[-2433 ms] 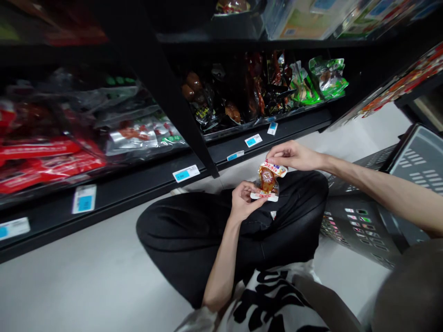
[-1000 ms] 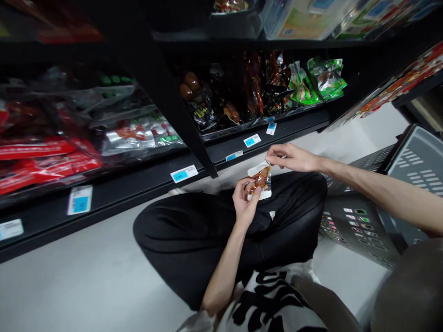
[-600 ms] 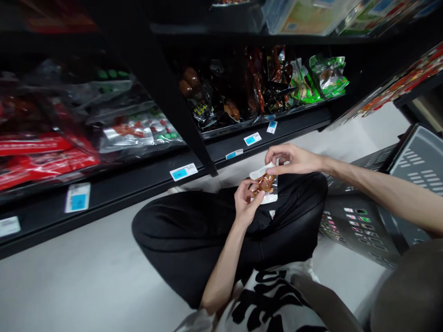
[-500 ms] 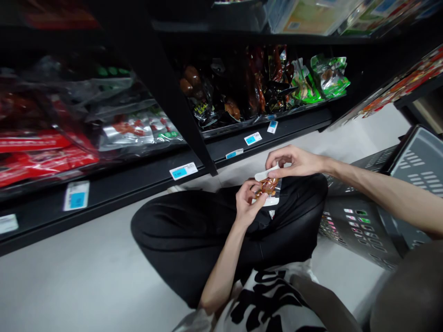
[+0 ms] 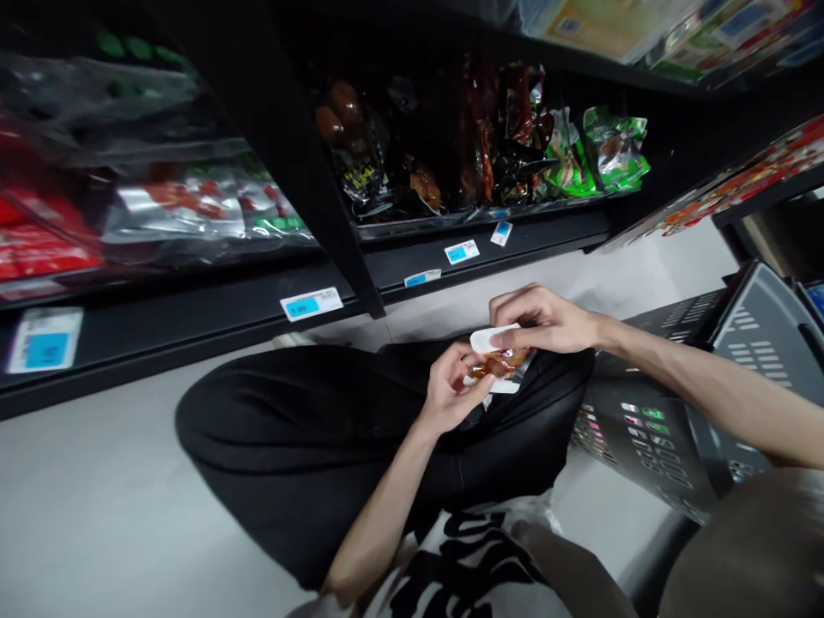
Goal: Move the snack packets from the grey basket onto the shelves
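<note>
Between my hands, above my crossed legs, is a small clear food packet point(image 5: 503, 365) with glossy reddish-brown contents and white ends. My left hand point(image 5: 451, 388) pinches its left side, thumb on the front. With thumb and bent fingers, my right hand point(image 5: 544, 319) grips its upper edge beside a white strip point(image 5: 490, 338). Whether that strip is a label or part of the packet, I cannot tell. My right fingertips are partly hidden behind the packet.
A black shelf point(image 5: 547, 245) with price tags point(image 5: 312, 304) runs along the front, holding several vacuum-packed foods and green pouches point(image 5: 614, 148). Red packs point(image 5: 45, 227) lie at far left. On my right stand grey slotted baskets point(image 5: 644, 429) on the pale floor point(image 5: 83, 506).
The view has shifted, so the shelf goods at left sit further left. My right hand has moved down the packet's upper edge, and the white strip shows broader and flatter toward me.
</note>
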The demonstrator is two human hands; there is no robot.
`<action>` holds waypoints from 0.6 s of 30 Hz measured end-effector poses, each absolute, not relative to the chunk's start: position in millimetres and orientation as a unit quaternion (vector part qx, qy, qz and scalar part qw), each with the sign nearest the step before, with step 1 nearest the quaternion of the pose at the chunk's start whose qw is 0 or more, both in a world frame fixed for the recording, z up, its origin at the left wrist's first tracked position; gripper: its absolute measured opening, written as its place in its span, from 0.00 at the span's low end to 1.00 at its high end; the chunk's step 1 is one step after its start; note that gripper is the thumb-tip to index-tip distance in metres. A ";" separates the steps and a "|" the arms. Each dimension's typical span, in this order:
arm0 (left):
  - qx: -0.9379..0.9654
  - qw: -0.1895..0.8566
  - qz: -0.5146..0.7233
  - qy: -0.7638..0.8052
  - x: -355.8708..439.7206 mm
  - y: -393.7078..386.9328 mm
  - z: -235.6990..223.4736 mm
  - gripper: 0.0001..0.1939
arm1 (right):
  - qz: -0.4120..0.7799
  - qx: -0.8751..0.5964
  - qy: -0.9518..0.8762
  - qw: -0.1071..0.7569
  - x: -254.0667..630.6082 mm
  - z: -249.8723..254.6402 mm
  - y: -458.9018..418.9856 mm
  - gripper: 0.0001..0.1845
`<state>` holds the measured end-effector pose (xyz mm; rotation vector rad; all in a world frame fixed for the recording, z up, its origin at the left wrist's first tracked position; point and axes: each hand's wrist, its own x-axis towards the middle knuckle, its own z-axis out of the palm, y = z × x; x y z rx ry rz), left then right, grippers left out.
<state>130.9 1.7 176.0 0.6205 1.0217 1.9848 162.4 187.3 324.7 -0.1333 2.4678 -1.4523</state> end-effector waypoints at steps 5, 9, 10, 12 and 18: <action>0.236 0.410 0.787 0.396 131.0 2.1 174.8 0.16 | -0.505 -0.032 0.851 0.144 161.8 325.9 186.4 0.18; 0.230 0.411 0.792 0.388 130.7 3.4 175.7 0.14 | -0.505 -0.031 0.851 0.143 161.7 327.5 184.9 0.18; 0.229 0.412 0.794 0.383 130.6 3.7 176.2 0.14 | -0.505 -0.031 0.851 0.141 161.8 327.8 184.6 0.18; 0.226 0.414 0.800 0.370 130.4 4.3 177.2 0.13 | -0.505 -0.033 0.851 0.137 161.8 328.3 184.0 0.19; 0.220 0.408 0.815 0.347 128.7 6.4 178.6 0.13 | -0.495 -0.061 0.856 0.133 161.9 329.1 184.0 0.21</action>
